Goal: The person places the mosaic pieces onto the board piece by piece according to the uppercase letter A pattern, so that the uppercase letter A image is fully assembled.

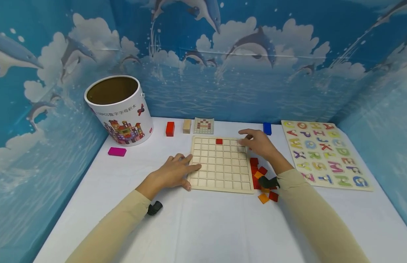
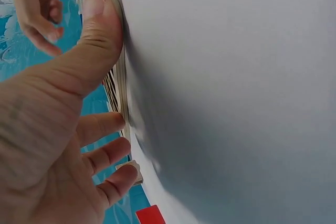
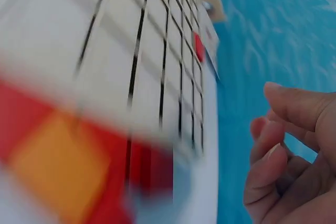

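Observation:
A wooden grid board (image 1: pixel 223 171) lies flat on the white table. My left hand (image 1: pixel 177 168) rests at its left edge, index finger reaching over the squares and thumb by the near left corner; the left wrist view has the thumb (image 2: pixel 100 35) against the board's rim. A single red tile (image 1: pixel 219 141) sits in the top row. Over the upper right corner hovers my right hand (image 1: pixel 257 143), fingers loosely bent with nothing between them in the right wrist view. Red tiles (image 1: pixel 254 171) and orange tiles (image 1: pixel 264 198) lie heaped along the board's right side, partly under the right wrist.
Behind the board lie a small pattern card (image 1: pixel 204 125), a plain wooden block (image 1: pixel 187 126), a red block (image 1: pixel 170 129) and a blue block (image 1: pixel 267 128). A white bucket (image 1: pixel 124 120) stands back left, a magenta block (image 1: pixel 116 151) before it. An alphabet board (image 1: pixel 325 155) lies right.

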A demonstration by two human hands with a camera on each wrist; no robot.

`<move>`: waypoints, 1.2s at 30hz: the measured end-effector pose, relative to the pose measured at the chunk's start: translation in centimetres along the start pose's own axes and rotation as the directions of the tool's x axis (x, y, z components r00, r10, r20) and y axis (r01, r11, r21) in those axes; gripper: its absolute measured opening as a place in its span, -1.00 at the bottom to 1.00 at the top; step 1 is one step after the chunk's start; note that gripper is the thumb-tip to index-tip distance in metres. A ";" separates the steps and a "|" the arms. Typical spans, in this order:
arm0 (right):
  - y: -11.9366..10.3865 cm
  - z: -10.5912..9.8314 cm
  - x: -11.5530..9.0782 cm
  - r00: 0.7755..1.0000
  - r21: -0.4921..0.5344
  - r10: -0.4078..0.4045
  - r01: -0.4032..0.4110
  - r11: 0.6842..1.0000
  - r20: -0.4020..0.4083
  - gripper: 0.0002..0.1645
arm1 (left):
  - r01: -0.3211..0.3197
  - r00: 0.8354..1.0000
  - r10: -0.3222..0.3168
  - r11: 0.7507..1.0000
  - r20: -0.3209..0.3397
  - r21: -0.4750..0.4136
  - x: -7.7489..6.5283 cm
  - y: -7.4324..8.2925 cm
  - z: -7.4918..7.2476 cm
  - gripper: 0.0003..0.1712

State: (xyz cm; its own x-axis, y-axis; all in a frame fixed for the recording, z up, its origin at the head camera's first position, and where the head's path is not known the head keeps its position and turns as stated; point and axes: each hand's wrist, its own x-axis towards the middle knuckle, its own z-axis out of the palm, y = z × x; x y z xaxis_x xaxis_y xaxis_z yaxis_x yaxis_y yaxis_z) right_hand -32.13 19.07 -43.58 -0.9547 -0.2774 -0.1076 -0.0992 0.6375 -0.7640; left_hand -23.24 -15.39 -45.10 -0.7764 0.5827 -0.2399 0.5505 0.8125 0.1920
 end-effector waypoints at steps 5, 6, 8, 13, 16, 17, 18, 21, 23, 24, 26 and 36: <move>3.1 -2.6 -3.9 0.994 0.030 0.112 -0.112 0.993 0.001 -0.40 | 0.024 0.999 -0.024 1.000 0.021 -0.002 0.1 0.4 -0.2 0.07; 3.7 -2.8 -4.6 0.991 0.040 0.133 -0.133 0.990 0.012 -0.39 | 0.026 0.999 -0.026 1.000 0.026 -0.004 0.1 0.5 -0.2 0.07; 4.4 -2.8 -5.5 0.986 0.039 0.162 -0.163 0.986 0.036 -0.36 | 0.034 0.999 -0.034 0.999 0.030 -0.005 0.0 0.5 -0.3 0.07; 5.2 -2.0 -6.2 0.986 0.031 0.152 -0.154 0.988 0.063 -0.33 | 0.042 0.999 -0.042 0.999 0.035 0.001 0.0 0.6 -0.3 0.07; 5.5 -1.4 -6.0 0.986 0.000 0.149 -0.149 0.989 0.071 -0.35 | 0.050 0.998 -0.049 0.999 0.042 -0.009 0.1 0.8 -0.1 0.07; 5.6 -1.2 -5.9 0.985 -0.017 0.157 -0.156 0.988 0.075 -0.37 | 0.051 0.998 -0.050 0.999 0.045 -0.014 0.1 0.8 -0.1 0.07; 5.7 -1.0 -5.8 0.983 -0.025 0.168 -0.166 0.986 0.080 -0.37 | 0.052 0.997 -0.051 0.998 0.049 -0.017 0.1 0.9 -0.1 0.08; 5.5 -0.6 -5.4 0.977 -0.047 0.200 -0.196 0.979 0.078 -0.40 | 0.051 0.998 -0.050 0.999 0.045 -0.018 0.1 0.8 0.0 0.07; 5.3 -0.4 -5.3 0.977 -0.050 0.203 -0.200 0.979 0.070 -0.44 | 0.050 0.998 -0.049 0.999 0.047 -0.015 0.1 0.8 0.0 0.07; 5.2 -0.3 -5.3 0.978 -0.053 0.199 -0.196 0.979 0.063 -0.46 | 0.050 0.998 -0.049 0.999 0.045 -0.014 0.1 0.9 0.0 0.07; 5.0 -0.2 -5.3 0.981 -0.064 0.189 -0.186 0.980 0.045 -0.51 | 0.050 0.998 -0.049 0.999 0.042 -0.011 0.1 0.9 -0.1 0.07; 5.5 -0.4 -5.1 0.978 0.037 0.210 -0.210 0.977 0.008 -0.62 | 0.050 0.998 -0.050 0.999 0.050 0.005 0.2 1.2 -0.2 0.07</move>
State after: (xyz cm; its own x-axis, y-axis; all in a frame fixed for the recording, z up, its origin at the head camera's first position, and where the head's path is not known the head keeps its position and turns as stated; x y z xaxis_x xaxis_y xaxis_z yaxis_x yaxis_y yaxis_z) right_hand -27.93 24.25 -46.96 -0.9521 -0.1427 -0.2705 0.1142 0.6548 -0.7471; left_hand -22.79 -14.34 -44.76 -0.7865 0.5418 -0.2965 0.5127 0.8404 0.1756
